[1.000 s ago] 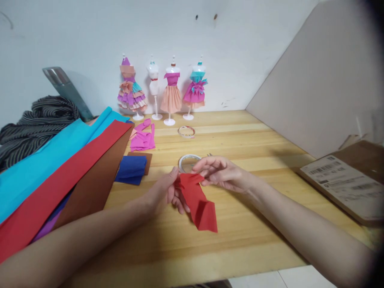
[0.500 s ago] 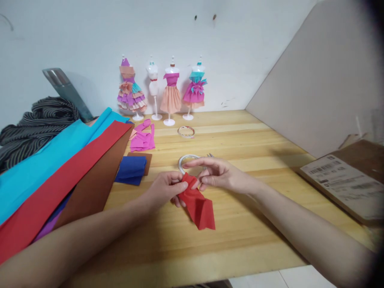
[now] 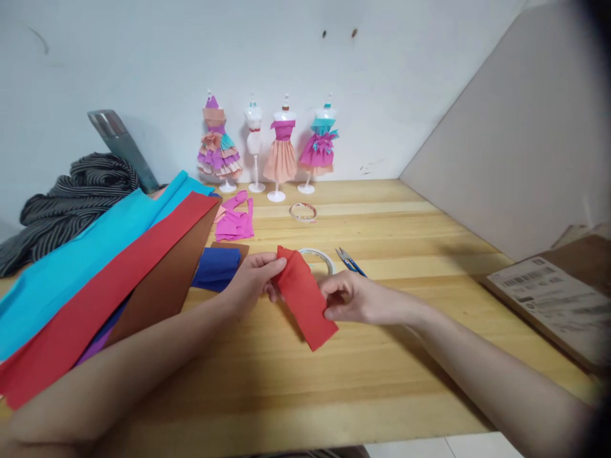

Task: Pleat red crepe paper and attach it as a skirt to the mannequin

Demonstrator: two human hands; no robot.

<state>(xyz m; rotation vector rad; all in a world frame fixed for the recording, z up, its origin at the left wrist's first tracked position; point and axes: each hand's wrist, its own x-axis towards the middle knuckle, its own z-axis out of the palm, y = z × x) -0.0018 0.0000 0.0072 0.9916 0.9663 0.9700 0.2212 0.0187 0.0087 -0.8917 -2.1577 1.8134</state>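
Observation:
Between my hands is a red crepe paper strip (image 3: 305, 296), spread nearly flat and slanting down to the right above the table. My left hand (image 3: 255, 273) pinches its upper left end between thumb and fingers. Lower down, my right hand (image 3: 351, 298) grips the right edge, thumb on top. Just behind the paper lies a white tape roll (image 3: 321, 256), partly hidden by it. Blue-handled thread snips (image 3: 350, 261) rest behind my right hand. A folded blue paper piece (image 3: 217, 268) lies left of my left hand, on a brown one (image 3: 243, 250).
Several small dress forms (image 3: 280, 152) with paper outfits stand along the wall. Long paper sheets (image 3: 119, 273) fill the left side, near a striped cloth (image 3: 95, 191) and a bottle (image 3: 121, 146). Pink scraps (image 3: 236, 222), another tape ring (image 3: 303, 212) and a cardboard box (image 3: 554, 299) are around.
The red strip has gone from crumpled and folded to nearly flat. My right hand has moved down from its upper end and closed on its right edge, uncovering the snips.

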